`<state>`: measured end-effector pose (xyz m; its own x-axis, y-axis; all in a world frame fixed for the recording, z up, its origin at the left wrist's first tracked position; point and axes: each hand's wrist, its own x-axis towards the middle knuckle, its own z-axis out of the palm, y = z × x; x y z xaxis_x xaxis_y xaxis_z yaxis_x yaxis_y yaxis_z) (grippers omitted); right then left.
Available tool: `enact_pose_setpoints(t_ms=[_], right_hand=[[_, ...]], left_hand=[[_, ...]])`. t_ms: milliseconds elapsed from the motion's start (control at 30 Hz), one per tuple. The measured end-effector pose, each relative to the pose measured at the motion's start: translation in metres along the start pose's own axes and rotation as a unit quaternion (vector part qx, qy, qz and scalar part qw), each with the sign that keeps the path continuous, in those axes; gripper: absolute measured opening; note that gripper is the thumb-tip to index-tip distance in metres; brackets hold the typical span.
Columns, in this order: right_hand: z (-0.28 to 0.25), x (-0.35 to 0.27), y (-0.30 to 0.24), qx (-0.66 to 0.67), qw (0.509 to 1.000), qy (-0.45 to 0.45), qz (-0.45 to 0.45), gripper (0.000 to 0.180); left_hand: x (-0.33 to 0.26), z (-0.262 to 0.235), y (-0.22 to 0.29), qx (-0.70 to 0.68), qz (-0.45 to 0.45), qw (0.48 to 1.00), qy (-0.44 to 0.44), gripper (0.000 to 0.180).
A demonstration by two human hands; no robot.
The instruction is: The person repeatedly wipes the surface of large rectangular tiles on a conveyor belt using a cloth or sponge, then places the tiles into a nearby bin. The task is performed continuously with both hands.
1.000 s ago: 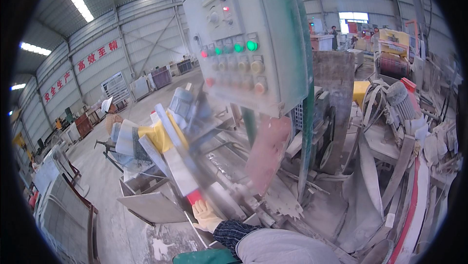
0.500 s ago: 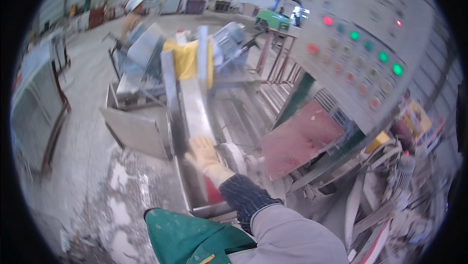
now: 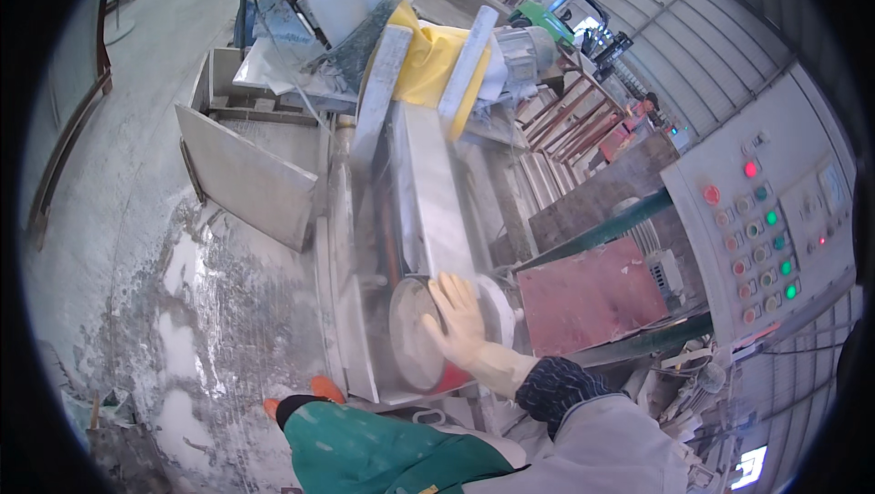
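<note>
My right hand [image 3: 460,321], in a cream rubber glove, lies with its fingers stretched out and slightly spread. Its fingertips are at the near end of a long pale bar [image 3: 437,202], apparently touching it. Beside the thumb is a round greyish disc [image 3: 416,337] at the near end of the machine; a white rounded part [image 3: 497,312] shows on the other side of the hand. A yellow cover [image 3: 428,61] drapes over the bar's far end, between two upright grey plates. My left hand is out of view.
A control panel [image 3: 775,211] with lit green and red lamps stands at the right, beside a reddish board [image 3: 592,298]. A grey metal trough [image 3: 246,166] flanks the machine at left. The floor [image 3: 182,312] is wet and whitish. Another person [image 3: 638,120] stands far right, near a green forklift [image 3: 547,20].
My view has turned and tilted, so the machine looks nearer and the control panel sits farther right and lower. My right hand has shifted rightward in the picture, still open at the bar's near end.
</note>
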<state>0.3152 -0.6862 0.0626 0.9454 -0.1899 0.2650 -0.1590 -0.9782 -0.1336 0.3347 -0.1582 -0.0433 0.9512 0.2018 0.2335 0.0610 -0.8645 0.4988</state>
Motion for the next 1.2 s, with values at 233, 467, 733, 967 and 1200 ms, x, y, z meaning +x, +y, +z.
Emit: enact_pose_setpoints(t_ms=[233,467,733,967,1200], right_hand=[[0.002,-0.006,-0.006,-0.020,1.000,-0.008,0.015,0.058],[0.002,-0.017,-0.009,-0.010,1.000,0.014,0.015,0.062],[0.007,-0.032,-0.009,-0.017,0.999,0.047,0.003,0.059],[0.016,-0.043,-0.010,0.005,0.995,0.096,0.000,0.058],[0.022,-0.054,-0.015,0.016,0.997,0.079,0.016,0.061]], left_hand=[[0.006,-0.005,-0.017,0.018,-0.019,1.000,-0.001,0.048],[-0.003,-0.017,-0.022,0.040,-0.012,0.999,0.032,0.048],[-0.031,-0.039,-0.020,0.074,0.006,0.993,0.095,0.048],[-0.051,-0.056,-0.022,0.094,0.017,0.987,0.130,0.047],[-0.055,-0.071,-0.015,0.096,0.033,0.981,0.164,0.047]])
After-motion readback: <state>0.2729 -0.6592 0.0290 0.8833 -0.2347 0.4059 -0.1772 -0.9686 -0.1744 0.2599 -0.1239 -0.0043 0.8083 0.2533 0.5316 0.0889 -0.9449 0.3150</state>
